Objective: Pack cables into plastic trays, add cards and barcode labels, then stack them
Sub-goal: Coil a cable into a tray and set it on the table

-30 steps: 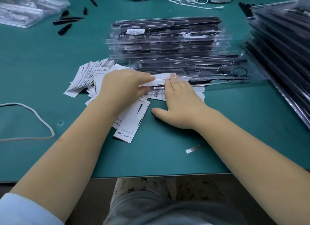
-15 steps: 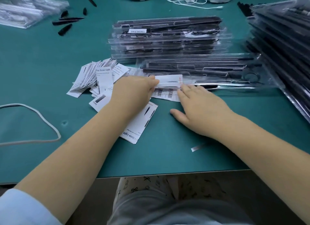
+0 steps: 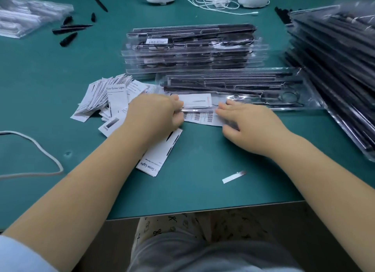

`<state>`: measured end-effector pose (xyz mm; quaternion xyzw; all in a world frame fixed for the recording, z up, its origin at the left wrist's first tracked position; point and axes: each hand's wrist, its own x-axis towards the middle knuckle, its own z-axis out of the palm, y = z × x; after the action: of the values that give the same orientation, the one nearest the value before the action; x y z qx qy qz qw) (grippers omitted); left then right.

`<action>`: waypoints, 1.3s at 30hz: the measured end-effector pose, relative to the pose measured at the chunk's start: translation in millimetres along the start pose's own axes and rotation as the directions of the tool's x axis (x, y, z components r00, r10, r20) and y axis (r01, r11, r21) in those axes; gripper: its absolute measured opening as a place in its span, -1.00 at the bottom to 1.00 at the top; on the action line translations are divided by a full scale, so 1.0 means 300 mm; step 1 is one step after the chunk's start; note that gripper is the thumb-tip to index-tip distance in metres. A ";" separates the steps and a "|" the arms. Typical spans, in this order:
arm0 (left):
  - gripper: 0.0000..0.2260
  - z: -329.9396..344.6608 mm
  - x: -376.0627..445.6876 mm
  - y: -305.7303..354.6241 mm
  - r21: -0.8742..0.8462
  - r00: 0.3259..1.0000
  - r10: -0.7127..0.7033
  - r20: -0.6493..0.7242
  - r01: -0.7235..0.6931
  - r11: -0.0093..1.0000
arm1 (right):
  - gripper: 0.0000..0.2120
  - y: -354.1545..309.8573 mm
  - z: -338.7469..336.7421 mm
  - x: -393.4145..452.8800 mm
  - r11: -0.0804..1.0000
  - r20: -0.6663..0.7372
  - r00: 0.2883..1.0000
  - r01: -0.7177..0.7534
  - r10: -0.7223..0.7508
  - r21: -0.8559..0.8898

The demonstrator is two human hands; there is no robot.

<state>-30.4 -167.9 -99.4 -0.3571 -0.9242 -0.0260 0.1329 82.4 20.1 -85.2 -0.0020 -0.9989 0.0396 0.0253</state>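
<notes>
A clear plastic tray holding black cables lies on the green table in front of me, with a white card tucked in its left end. My left hand has its fingers curled and pinches the tray's near edge beside the card. My right hand lies with fairly straight fingers on that same edge, its fingertips touching a strip of barcode labels that sits just under the tray's rim. A loose pile of printed cards spreads out to the left, and one "Grow Light" card shows under my left wrist.
A stack of packed trays stands behind the open tray, and a taller slanted stack fills the right side. A white cord loops at the left. A small paper strip lies near the front edge. Black parts and plastic bags sit far left.
My hands have drawn apart along the tray's near edge. The left hand's fingers have curled onto it, and the barcode strip now shows between the hands.
</notes>
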 end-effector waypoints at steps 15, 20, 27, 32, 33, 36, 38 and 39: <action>-0.47 0.075 0.155 0.128 -0.088 0.941 0.211 0.263 -0.194 0.977 | -0.63 0.078 -0.003 0.011 0.929 -0.001 1.000 -0.011 0.012 0.370; -0.47 0.082 0.161 0.121 -0.098 0.946 0.211 0.245 -0.192 0.976 | -0.73 0.207 -0.079 0.067 0.854 -0.096 0.963 -0.176 0.253 0.490; -0.42 0.083 0.162 0.130 -0.099 0.945 0.192 0.267 -0.171 0.980 | -0.64 0.211 -0.003 0.111 0.976 -0.043 0.991 -0.120 0.130 0.179; -0.40 0.086 0.160 0.125 -0.083 0.949 0.173 0.264 -0.156 0.984 | -0.64 0.216 -0.003 0.136 0.980 -0.038 0.988 -0.142 0.149 0.138; -0.41 0.079 0.157 0.129 -0.077 0.948 0.175 0.265 -0.160 0.984 | -0.66 0.223 0.001 0.133 0.977 -0.035 0.990 -0.127 0.135 0.172; -0.51 0.043 0.130 0.139 -0.362 0.971 0.177 0.163 -0.108 0.926 | -0.60 0.249 0.015 0.110 0.956 -0.013 0.996 -0.083 0.091 0.282; -0.66 -0.006 0.112 0.101 -0.638 0.997 -0.072 0.006 0.059 0.768 | -0.40 0.254 0.017 0.109 0.924 -0.022 0.992 -0.105 0.122 0.368; -0.75 -0.029 0.107 0.060 -0.619 0.969 -0.241 -0.049 0.160 0.769 | -0.39 0.258 0.018 0.114 0.914 -0.029 0.990 -0.119 0.142 0.389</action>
<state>-39.4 -134.8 -83.5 -0.2775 -0.8888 -0.3590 0.0648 48.0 97.0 -94.9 -0.0648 -0.9681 0.2369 0.0505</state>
